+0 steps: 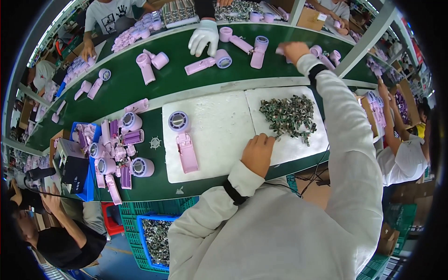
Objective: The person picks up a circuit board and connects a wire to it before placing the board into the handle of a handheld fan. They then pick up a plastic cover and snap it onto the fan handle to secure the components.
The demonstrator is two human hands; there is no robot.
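My left hand (259, 155) rests on a white foam board, its fingers curled down at the near left edge of a pile of small circuit boards (288, 115). Whatever those fingers hold, if anything, is hidden. Stretched far forward, my right hand (295, 51) hangs over the green conveyor belt (182, 84). Its fingers are blurred and point left, toward an upright pink handheld fan (258, 52). On the left foam board (215, 140) lies a pink fan with a round grey-ringed head (179, 121) and an opened handle (187, 153).
A blue bin (87, 186) and a heap of pink fan parts (122, 144) stand at left. Across the belt, a co-worker's white-gloved hand (204, 38) is over another pink fan (210, 62). A slanted metal post (366, 39) rises at right. Below sits a blue crate (145, 242) of small parts.
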